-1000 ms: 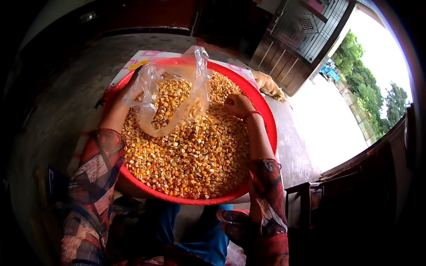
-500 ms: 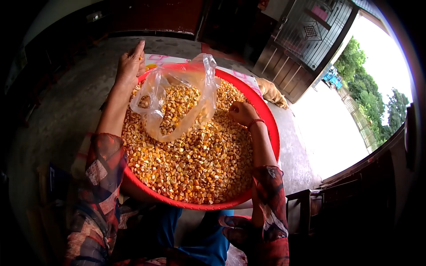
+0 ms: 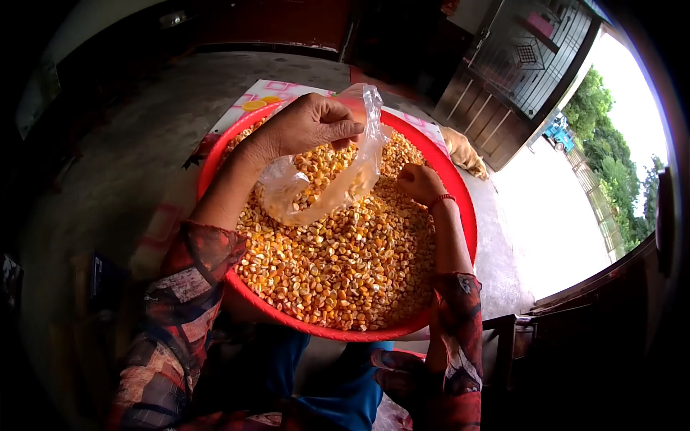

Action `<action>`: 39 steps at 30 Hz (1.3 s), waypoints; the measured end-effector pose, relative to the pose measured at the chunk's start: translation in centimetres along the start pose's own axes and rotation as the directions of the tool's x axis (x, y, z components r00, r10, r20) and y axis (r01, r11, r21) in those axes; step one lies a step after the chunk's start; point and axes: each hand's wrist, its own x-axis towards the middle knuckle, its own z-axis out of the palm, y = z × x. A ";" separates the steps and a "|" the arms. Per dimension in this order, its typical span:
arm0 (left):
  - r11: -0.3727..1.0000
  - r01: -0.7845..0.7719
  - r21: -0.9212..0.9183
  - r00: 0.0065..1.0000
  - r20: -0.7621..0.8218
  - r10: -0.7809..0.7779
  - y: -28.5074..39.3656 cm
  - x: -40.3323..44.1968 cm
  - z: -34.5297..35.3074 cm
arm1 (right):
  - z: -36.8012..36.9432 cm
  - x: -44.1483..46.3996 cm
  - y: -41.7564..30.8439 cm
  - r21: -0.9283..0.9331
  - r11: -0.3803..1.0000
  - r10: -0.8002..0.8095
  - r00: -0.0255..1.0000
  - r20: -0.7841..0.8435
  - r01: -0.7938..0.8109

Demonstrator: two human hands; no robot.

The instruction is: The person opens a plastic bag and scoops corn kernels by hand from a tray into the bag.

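Bare-skinned and curled, the left hand (image 3: 309, 129) hovers above the corn, its thumb drawn in against the bent fingers; what may lie between them is hidden. Just beyond its thumb tip stands the upper edge of a clear plastic bag (image 3: 371, 147), crumpled and open, which bulges below the hand with corn kernels inside. To the right of the bag, the right hand (image 3: 422, 184) is low over the heap, knuckles up and fingers bent under, so I cannot tell whether its fingertips are together or apart. A red beaded bracelet (image 3: 441, 201) circles the wrist just behind it.

Below both hands, loose corn kernels (image 3: 338, 269) fill a round red plastic basin (image 3: 468, 215), whose rim curves beyond the right hand and passes under the left forearm. The basin rests on a desk (image 3: 246, 103) with a white and pink pattern, and beyond the left hand, near the rim, are yellow round shapes (image 3: 254, 105), probably part of that pattern. Farther out, past the right hand, a tan dog (image 3: 463, 152) lies on the floor beside an open door (image 3: 496, 93).
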 end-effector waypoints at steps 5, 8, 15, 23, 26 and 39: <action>0.988 -0.153 0.029 0.960 -0.231 0.155 -0.8 -0.1 -1.3 | 0.0 0.2 -1.2 0.053 0.991 -0.109 0.980 -0.166 0.119; 0.949 -0.049 0.311 0.937 -0.316 0.152 -1.6 -1.0 -4.0 | -1.6 0.1 -4.4 0.107 0.968 -0.196 0.950 -0.245 0.227; 0.917 0.216 0.334 0.975 -0.127 -0.183 -3.3 -1.8 -5.9 | -2.7 -1.9 -12.7 0.476 0.736 -0.422 0.876 -0.235 0.482; 0.970 0.003 -0.244 1.000 -0.012 -0.006 0.8 -0.7 -0.6 | -1.5 -1.5 -12.4 0.351 0.823 -0.340 0.882 -0.325 0.446; 0.943 -0.055 -0.329 0.998 -0.014 0.054 0.8 -0.7 -0.7 | -1.7 -0.9 -11.4 0.573 0.709 -0.159 0.884 -0.439 0.411; 0.979 0.199 0.050 0.926 0.318 -0.204 1.6 -2.0 -2.3 | -5.5 -1.5 -9.2 0.727 0.577 -0.102 0.916 -0.388 0.373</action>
